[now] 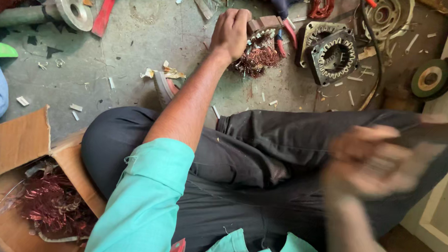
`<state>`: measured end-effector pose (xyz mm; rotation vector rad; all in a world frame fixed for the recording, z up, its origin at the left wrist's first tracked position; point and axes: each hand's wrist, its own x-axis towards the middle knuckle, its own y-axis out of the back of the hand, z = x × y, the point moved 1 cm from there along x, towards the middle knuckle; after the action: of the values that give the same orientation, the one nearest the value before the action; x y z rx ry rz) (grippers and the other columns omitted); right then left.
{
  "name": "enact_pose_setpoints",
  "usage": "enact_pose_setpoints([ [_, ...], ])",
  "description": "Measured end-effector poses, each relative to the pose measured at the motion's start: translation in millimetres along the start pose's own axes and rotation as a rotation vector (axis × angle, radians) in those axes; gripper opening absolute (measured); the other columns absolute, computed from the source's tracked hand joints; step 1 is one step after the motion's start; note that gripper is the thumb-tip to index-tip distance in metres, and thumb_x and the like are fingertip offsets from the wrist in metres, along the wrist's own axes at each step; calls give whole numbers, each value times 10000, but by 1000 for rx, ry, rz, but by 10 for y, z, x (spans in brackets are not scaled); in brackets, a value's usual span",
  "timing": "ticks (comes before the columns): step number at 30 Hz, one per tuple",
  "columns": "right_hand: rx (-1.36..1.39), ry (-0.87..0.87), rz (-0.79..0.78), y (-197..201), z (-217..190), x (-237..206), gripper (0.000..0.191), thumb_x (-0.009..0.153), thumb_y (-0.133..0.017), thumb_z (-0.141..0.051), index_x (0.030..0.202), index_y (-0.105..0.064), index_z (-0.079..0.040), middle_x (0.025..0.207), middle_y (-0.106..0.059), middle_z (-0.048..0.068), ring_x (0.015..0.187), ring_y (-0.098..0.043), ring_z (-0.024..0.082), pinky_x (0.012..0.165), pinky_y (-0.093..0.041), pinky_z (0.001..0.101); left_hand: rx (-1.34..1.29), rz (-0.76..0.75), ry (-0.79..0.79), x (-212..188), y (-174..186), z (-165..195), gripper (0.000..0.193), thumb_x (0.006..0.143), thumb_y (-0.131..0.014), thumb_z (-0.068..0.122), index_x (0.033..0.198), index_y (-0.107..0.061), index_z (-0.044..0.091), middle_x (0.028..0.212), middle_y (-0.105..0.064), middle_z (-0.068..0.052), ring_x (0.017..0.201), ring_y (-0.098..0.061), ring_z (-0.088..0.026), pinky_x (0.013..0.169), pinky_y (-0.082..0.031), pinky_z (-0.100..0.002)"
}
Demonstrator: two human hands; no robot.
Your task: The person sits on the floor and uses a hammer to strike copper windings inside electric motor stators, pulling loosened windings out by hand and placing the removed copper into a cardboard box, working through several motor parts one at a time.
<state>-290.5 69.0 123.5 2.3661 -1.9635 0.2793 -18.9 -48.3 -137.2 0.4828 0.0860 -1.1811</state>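
Nearest us, low on the right, the right hand [371, 162] is a blur over the dark trousers [263, 158]; fingers look partly curled, but whether it holds anything I cannot tell. On the near left, an open cardboard box [17, 142] holds a tangle of reddish copper wire [52, 206]. The teal sleeve [148, 198] leads up the bare forearm, and at the far end the left hand [231, 31] is closed down over the top of a small motor stator [260, 47]. That stator sits on the floor at far centre: a ring of pale slots with frizzy, dark copper winding spilling out at its near side. Red-handled pliers [284, 35] lie just to its right. Further right, another stator [334, 55] rests in its grey housing, coils removed, and a green grinding disc [430, 78] leans at the far right. The concrete floor [137, 41] is grey, stained, littered with paper scraps and slivers.
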Motion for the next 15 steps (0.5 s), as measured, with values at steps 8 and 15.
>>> enact_pose_setpoints([
  [8, -121, -697, 23, 51, -91, -86, 386, 1037, -655, -212, 1415, -670, -136, 778, -522, -56, 625, -454, 31, 501, -344, 180, 72, 146, -311, 11, 34, -29, 470, 981, -402, 375, 946, -750, 61, 1062, -709, -222, 1011, -624, -410, 876, -480, -489],
  [15, -261, -188, -28, -411, 128, -85, 383, 1064, -609, -289, 1383, -591, -79, 804, -590, -27, 669, -521, 22, 570, -451, 164, 119, 79, -98, 50, 2, -95, 468, 969, -407, 404, 938, -719, 57, 1088, -721, -200, 1031, -663, -341, 918, -499, -452],
])
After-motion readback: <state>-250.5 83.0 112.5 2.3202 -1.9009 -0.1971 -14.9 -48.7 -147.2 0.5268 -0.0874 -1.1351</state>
